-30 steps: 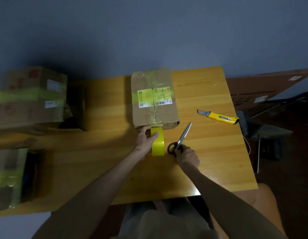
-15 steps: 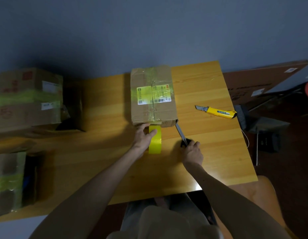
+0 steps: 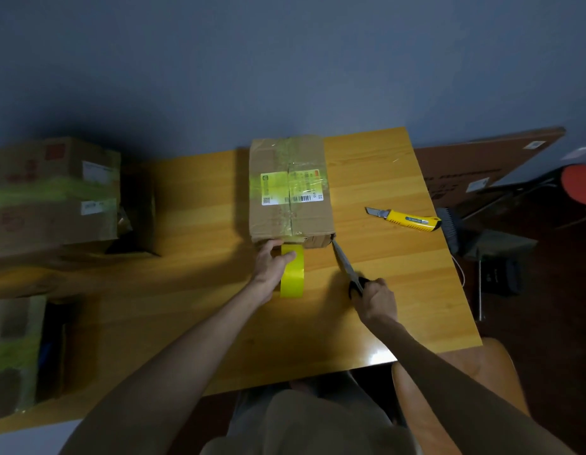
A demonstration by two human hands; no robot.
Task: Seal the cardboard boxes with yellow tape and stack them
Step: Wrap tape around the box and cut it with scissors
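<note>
Yellow tape roll point(image 3: 292, 274) stands on the wooden table point(image 3: 400, 290), just before the near face of the cardboard box point(image 3: 290, 192), and its strip seems to run up onto that face. The left hand point(image 3: 271, 266) grips the roll with the thumb laid across it. The right hand point(image 3: 377, 298), well apart from it, is closed around the handles of the scissors point(image 3: 346, 264). The blades look together, and their tip is at the near right corner of the box.

The free strip between roll and box looks very short, so I judge that the blades must come close to the left thumb, and a quick cut could nick it. If the left hand lets the strip go slack, the tape could fold and stick to itself. The tip could also catch the box corner and push the box.

One second ago the scissors pointed away to the right, with the right hand closer to the roll; now they point at the box corner. The roll and the left hand keep almost the same place.
</note>
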